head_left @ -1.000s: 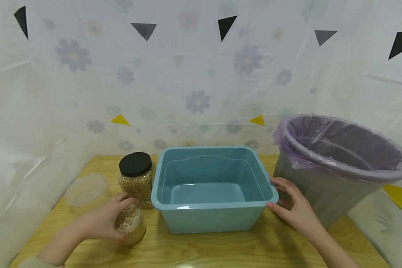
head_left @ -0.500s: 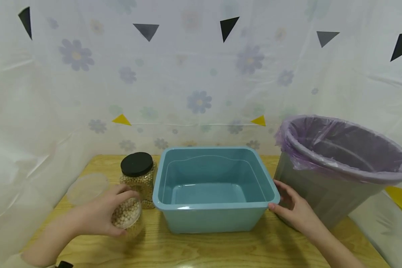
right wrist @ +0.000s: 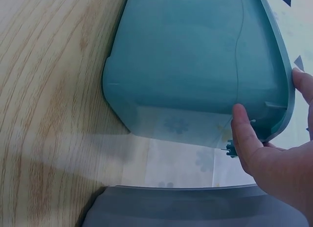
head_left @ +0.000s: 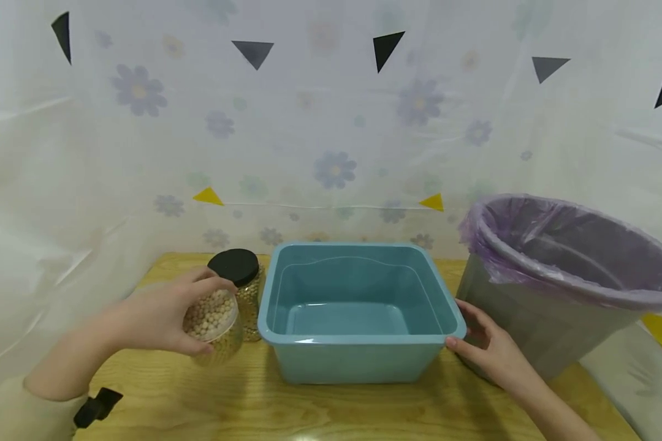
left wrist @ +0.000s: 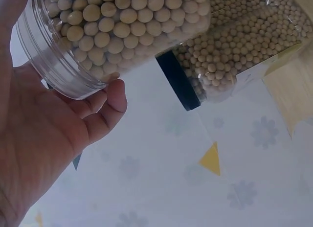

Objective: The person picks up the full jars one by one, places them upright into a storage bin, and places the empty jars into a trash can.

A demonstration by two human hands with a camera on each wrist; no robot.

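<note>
My left hand [head_left: 162, 312] grips an open clear jar [head_left: 227, 346], thumb on the near side and fingers round the far side. Small round beige balls [head_left: 209, 315] fill it, and its mouth leans slightly right. Beyond it stands a second jar with a black lid [head_left: 234, 265], full of similar balls [left wrist: 244, 41] in the left wrist view. A light blue plastic basin [head_left: 353, 361] sits in the middle with nothing inside. At its front right corner, my right hand [head_left: 493, 349] holds the rim, thumb in front and fingers along the outer side wall.
A grey bin [head_left: 524, 324] with a purple liner bag [head_left: 493, 257] stands close to the basin's right side. All of this is on a wooden table [head_left: 287, 410], backed by a flowered sheet [head_left: 331, 122]. A black strap [head_left: 98, 407] shows at the left wrist.
My left hand has lifted the open jar off the table, and the jar now overlaps the lidded one. A clear round lid at left is now mostly hidden. The right hand keeps its place.
</note>
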